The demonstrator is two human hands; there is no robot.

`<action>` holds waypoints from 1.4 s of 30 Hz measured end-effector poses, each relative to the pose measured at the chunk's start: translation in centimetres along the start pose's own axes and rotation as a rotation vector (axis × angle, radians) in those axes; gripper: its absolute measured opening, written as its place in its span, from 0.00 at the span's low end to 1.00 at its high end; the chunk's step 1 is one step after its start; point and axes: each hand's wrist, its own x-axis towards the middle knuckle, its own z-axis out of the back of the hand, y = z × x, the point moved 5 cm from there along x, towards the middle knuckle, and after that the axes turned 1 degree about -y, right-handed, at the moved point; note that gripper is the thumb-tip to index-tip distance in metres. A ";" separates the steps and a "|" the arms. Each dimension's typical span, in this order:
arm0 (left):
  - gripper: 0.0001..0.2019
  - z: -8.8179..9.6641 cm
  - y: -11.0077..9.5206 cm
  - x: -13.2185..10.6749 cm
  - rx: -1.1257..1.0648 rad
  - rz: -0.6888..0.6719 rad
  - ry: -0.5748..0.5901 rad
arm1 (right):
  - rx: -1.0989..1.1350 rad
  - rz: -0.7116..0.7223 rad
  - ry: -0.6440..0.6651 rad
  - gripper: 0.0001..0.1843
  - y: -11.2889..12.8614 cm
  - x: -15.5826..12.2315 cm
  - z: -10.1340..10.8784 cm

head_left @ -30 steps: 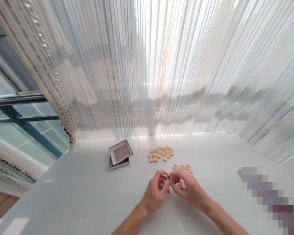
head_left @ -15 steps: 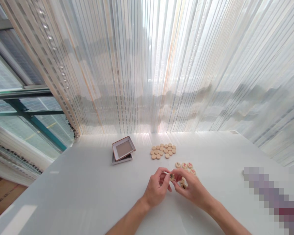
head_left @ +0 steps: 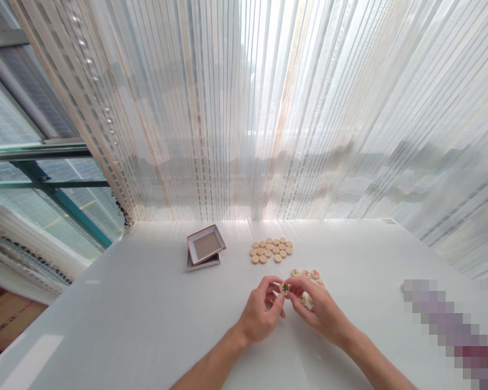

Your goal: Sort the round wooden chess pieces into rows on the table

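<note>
Below centre, the left hand (head_left: pixel 260 313) and right hand (head_left: pixel 320 311) are pinching a disc (head_left: pixel 284 288) between them; marked pieces (head_left: pixel 305 274) are lying nearer the right hand, partly hidden.

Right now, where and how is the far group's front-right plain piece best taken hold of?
Probably pinch the plain piece by its rim, left and right, from the near side: this round disc lies flat, its closest neighbours behind.

The discs (head_left: pixel 269 247) look like smooth matt wood, the tabletop (head_left: pixel 146 314) smooth (faintly glossy), the curtain (head_left: pixel 219 135) sheer cloth.
</note>
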 end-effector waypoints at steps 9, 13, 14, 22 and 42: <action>0.13 -0.3 0.1 -0.2 0.130 -0.023 0.017 | -0.001 -0.041 -0.027 0.04 -0.6 0.0 -0.1; 0.13 -0.4 -0.1 -0.4 0.182 -0.051 0.058 | -0.005 -0.059 -0.041 0.07 -0.9 -0.1 -0.2; 0.12 -0.4 -0.1 -0.4 0.191 -0.053 0.056 | -0.009 -0.058 -0.044 0.07 -0.9 -0.1 -0.2; 0.12 -0.1 0.1 -0.3 0.239 -0.046 -0.021 | -0.042 -0.057 -0.066 0.08 -1.3 0.0 1.0; 0.09 -0.8 -2.2 -1.1 0.813 -0.322 0.173 | -0.045 -0.467 -0.587 0.17 -12.6 -0.1 7.7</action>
